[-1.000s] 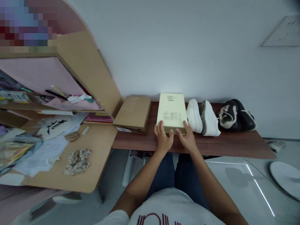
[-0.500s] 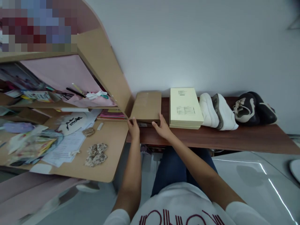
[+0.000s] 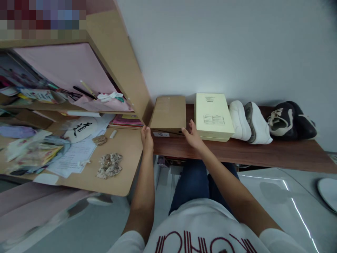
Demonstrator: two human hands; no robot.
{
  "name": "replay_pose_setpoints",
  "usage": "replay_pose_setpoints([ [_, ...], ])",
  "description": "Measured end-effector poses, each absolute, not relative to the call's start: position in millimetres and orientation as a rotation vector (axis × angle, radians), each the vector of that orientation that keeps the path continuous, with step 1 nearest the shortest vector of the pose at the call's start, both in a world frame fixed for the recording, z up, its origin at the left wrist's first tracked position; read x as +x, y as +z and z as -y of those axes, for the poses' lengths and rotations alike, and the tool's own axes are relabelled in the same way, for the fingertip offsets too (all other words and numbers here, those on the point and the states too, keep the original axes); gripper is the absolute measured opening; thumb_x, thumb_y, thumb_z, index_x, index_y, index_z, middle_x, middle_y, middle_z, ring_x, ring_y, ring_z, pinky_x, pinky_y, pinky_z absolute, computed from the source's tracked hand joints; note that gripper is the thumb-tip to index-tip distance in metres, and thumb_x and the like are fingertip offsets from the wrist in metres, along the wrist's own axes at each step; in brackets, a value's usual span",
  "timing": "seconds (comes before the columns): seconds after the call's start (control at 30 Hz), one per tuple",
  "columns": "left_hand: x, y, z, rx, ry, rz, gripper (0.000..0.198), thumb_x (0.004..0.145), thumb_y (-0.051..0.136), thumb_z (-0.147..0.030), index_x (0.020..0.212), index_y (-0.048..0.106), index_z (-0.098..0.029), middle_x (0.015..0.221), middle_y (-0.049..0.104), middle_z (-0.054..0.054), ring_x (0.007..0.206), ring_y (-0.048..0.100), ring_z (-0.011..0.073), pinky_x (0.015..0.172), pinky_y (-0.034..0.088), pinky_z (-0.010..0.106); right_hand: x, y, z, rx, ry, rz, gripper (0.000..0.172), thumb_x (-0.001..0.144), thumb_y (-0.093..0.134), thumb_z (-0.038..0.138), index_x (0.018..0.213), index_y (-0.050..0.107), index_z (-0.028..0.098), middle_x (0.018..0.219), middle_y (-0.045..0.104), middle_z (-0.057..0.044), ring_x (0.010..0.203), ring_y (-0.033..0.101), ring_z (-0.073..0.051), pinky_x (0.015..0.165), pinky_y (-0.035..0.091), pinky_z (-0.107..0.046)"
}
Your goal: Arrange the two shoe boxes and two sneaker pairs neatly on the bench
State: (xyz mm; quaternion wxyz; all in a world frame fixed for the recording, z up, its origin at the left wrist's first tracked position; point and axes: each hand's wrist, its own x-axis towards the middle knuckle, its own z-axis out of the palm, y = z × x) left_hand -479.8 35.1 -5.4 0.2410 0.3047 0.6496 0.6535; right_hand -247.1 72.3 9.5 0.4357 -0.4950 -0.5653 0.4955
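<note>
A brown cardboard shoebox [image 3: 169, 112] lies on the dark wooden bench [image 3: 244, 154], its front label showing. By its left front corner is my left hand [image 3: 146, 139], fingers stretched forward beside the desk edge and not wrapped round the box. My right hand [image 3: 194, 136] is spread at the box's right front corner, with the thumb close to the edge. Its fingers point into the gap before a pale yellow shoebox [image 3: 213, 114]. Whether either hand still touches the brown box is hard to tell.
To the right stand white shoes [image 3: 239, 121] and black shoes [image 3: 281, 121]. At left is a desk [image 3: 131, 151] with a scrunchie [image 3: 110, 165], papers, plastic bags and a white cap [image 3: 81, 129]. The desk's side panel [image 3: 129, 66] rises beside the brown box.
Both hands have loosened from the brown shoebox's front corners, the right one moving outward. The box now sits a little farther from the desk panel. The view has also shifted.
</note>
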Motion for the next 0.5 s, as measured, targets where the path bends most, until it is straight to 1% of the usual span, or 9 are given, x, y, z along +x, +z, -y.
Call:
replay_pose_setpoints([
  [0.07,-484,1,-38,0.847,1.789,-1.733,0.06,0.091,0.059,-0.061,0.136,0.057,-0.021,0.145,0.059,0.014,0.139,0.054,0.0247,0.117,0.04,0.037,-250,16,-79,-1.26,1.249,1.386,0.108,0.083,0.057,0.075,0.165,0.012,0.021,0.169,0.025,-0.015,0.155,0.029,-0.029,0.125,0.028,-0.05],
  [0.13,-487,9,-43,0.892,1.79,-1.702,0.059,0.09,0.064,-0.058,0.135,0.058,-0.02,0.144,0.06,0.015,0.138,0.054,0.025,0.118,0.039,0.037,-254,23,-86,-1.29,1.234,1.38,0.106,0.084,0.058,0.073,0.165,0.014,0.022,0.169,0.026,-0.014,0.155,0.029,-0.029,0.126,0.027,-0.049],
  [0.3,-496,29,-64,0.997,1.705,-1.668,0.054,0.09,0.067,-0.051,0.135,0.06,-0.022,0.146,0.06,0.014,0.142,0.05,0.0247,0.122,0.033,0.038,-261,38,-106,-1.367,1.172,1.405,0.096,0.087,0.058,0.068,0.164,0.019,0.026,0.169,0.027,-0.01,0.157,0.023,-0.029,0.127,0.021,-0.054],
  [0.4,-501,32,-78,0.968,1.625,-1.615,0.056,0.089,0.068,-0.052,0.135,0.061,-0.023,0.151,0.056,0.012,0.146,0.046,0.0242,0.123,0.031,0.037,-265,45,-118,-1.372,1.191,1.394,0.098,0.087,0.058,0.067,0.164,0.019,0.021,0.169,0.027,-0.013,0.158,0.02,-0.029,0.128,0.022,-0.052],
  [0.5,-507,27,-92,0.878,1.56,-1.561,0.059,0.085,0.072,-0.053,0.136,0.061,-0.024,0.151,0.056,0.011,0.145,0.048,0.0247,0.121,0.033,0.037,-269,51,-126,-1.366,1.223,1.356,0.1,0.085,0.06,0.064,0.163,0.021,0.016,0.168,0.027,-0.015,0.157,0.024,-0.029,0.127,0.025,-0.048],
])
